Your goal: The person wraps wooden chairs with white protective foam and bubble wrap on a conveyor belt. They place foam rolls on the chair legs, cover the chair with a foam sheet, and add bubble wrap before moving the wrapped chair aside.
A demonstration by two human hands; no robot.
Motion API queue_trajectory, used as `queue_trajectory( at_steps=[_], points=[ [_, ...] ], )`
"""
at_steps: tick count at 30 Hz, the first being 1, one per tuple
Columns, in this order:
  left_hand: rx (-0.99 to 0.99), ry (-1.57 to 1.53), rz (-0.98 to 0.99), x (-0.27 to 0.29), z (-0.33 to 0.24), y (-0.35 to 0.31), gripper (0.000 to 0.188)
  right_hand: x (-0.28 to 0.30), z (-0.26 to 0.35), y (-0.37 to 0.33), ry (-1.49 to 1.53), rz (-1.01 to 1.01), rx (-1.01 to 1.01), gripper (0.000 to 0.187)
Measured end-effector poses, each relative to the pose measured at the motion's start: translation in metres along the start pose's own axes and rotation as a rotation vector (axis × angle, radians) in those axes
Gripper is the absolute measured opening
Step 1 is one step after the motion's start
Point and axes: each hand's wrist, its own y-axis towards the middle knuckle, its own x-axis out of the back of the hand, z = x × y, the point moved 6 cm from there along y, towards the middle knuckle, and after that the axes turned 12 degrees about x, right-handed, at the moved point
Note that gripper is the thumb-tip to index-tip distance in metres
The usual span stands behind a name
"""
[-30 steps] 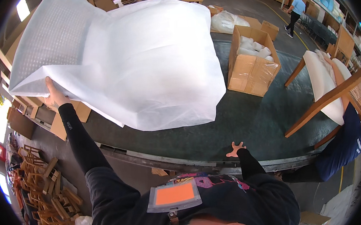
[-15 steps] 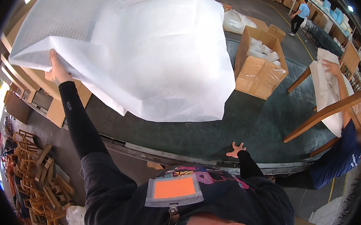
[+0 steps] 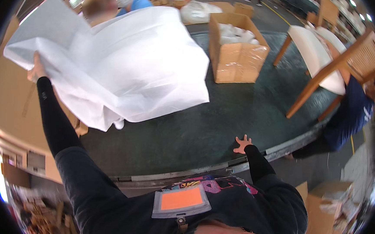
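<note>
Pinching the edge of a bulky white wrap [image 3: 149, 63] left of an open carton [image 3: 238, 63], the left hand [image 3: 37, 71] was stretched out. The right hand [image 3: 242, 145], fingers spread, was over the dark green table [image 3: 180, 137] near its front edge.

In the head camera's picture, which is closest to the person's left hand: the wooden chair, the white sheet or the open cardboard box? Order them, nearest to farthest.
1. White sheet: in the left hand itself.
2. Open cardboard box: to the right, past the sheet's right edge.
3. Wooden chair: farthest, right of the box.
</note>
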Motion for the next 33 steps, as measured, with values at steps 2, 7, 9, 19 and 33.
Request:
queue_trajectory(
  at_steps=[2,7,9,19,33],
  points=[
    [-0.021,0.162,0.123,-0.074,0.001,-0.003,0.085,-0.001,-0.008,-0.013,0.104,-0.04,-0.053,0.094],
    [0.059,0.4,0.103,-0.015,0.039,0.049,0.104,0.089,0.013,-0.006,0.085,-0.478,0.268,0.088],
    [0.141,0.252,0.26,-0.021,0.042,0.045,0.114,0.148,0.017,-0.006,0.038,-0.746,0.398,0.085],
    [-0.256,0.105,0.667,0.077,0.134,-0.219,0.031,0.462,0.032,0.041,-0.478,-0.975,0.111,0.099],
    [1.699,0.447,0.722,0.503,0.274,-0.683,0.02,0.432,0.023,0.04,-0.525,-1.069,0.45,0.031]
  ],
)
